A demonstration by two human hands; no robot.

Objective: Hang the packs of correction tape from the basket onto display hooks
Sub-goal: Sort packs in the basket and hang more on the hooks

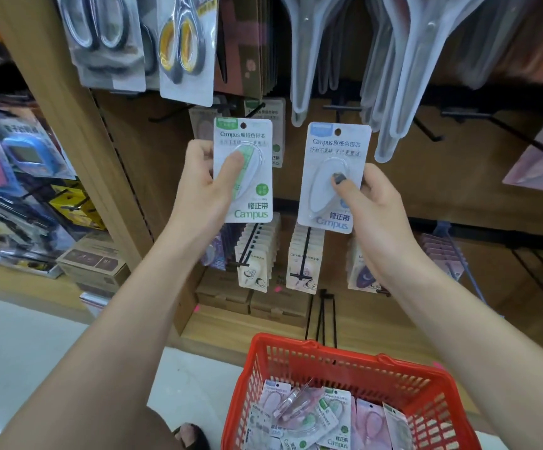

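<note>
My left hand point(203, 186) holds a green-labelled correction tape pack point(253, 138) upright in front of the display, thumb across its blister. My right hand point(366, 203) pinches a blue-labelled correction tape pack point(335, 147) upright beside it, thumb on the blister. A black display hook point(258, 109) sticks out just above the green pack, with green packs hanging behind. Another black hook point(341, 108) sits above the blue pack. The red basket point(296, 352) stands on the floor below, holding several more packs point(335, 417).
Scissors packs point(185, 47) and clear plastic items point(403, 76) hang above. Rows of other tape packs point(257, 254) hang on lower hooks. Empty black hooks point(504, 128) jut out at the right. Cardboard boxes point(253, 302) sit on the bottom shelf. A sandalled foot point(192, 436) shows at the bottom.
</note>
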